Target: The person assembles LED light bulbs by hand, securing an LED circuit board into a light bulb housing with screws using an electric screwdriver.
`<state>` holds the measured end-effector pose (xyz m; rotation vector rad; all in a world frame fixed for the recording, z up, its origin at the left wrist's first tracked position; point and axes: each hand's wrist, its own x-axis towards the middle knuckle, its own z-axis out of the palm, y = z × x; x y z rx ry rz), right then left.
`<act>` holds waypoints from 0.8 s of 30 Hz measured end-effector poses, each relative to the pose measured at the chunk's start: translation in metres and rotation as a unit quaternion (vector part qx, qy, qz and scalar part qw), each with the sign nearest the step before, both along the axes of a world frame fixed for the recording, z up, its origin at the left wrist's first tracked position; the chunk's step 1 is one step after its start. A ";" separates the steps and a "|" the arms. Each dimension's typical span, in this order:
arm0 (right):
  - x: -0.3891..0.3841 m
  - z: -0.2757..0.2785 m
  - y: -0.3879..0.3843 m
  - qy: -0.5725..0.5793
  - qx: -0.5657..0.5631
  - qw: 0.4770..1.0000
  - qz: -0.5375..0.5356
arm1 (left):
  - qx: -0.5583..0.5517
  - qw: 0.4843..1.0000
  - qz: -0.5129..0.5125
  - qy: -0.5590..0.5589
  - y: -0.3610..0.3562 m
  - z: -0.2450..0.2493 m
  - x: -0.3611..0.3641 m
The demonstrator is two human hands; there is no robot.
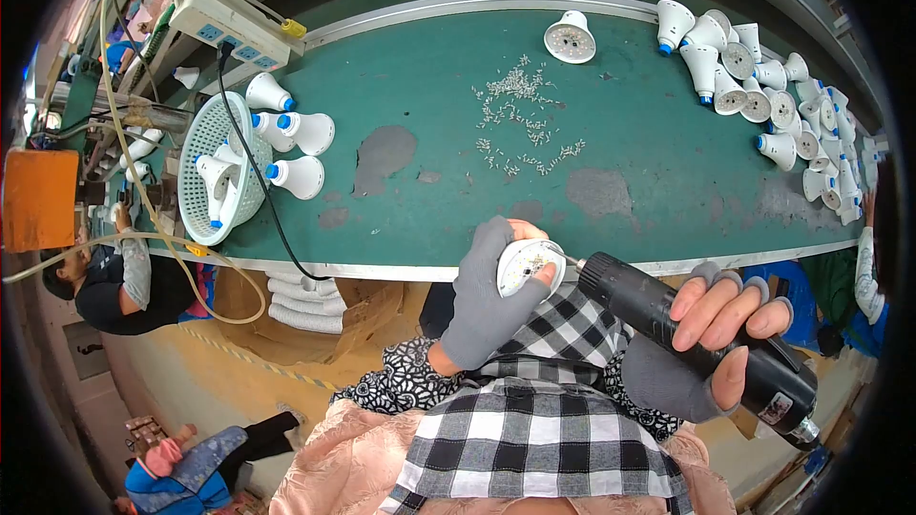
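1. We hold a round white lamp point(520, 267) in our left hand point(485, 300), thumb pressed on its flat face and the other fingers wrapped behind it; it sits just off the table's near edge, in front of our checked apron point(544, 420).
2. Our right hand point(716, 334) grasps a black power driver point(644, 298), fingers curled over the barrel and thumb underneath.
3. The driver's tip points at the lamp's rim; we cannot tell whether the two touch.
4. Both our hands wear grey gloves that leave the fingertips bare.
5. On the green table point(444, 219) before us, small metallic pieces point(520, 86) lie loosely scattered.
6. Beyond them we see a single lamp point(571, 41), its flat face toward us.
7. To our right, many white lamps point(730, 95) crowd together, several with blue ends.
8. To our left, a pale basket point(194, 200) holds more lamps, with others just beside it.
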<state>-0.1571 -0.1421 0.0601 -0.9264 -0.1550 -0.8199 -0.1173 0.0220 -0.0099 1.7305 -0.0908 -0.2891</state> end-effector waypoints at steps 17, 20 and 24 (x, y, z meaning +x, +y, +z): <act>0.002 -0.001 0.001 0.014 0.007 1.000 0.004 | 0.054 0.995 -0.008 -0.079 -0.004 0.003 0.000; -0.001 0.005 -0.001 0.051 0.000 0.998 0.023 | 0.064 0.994 -0.010 -0.093 -0.004 0.003 0.000; 0.004 0.011 -0.004 0.028 -0.029 0.996 0.080 | 0.061 0.993 -0.025 -0.094 -0.005 0.005 -0.003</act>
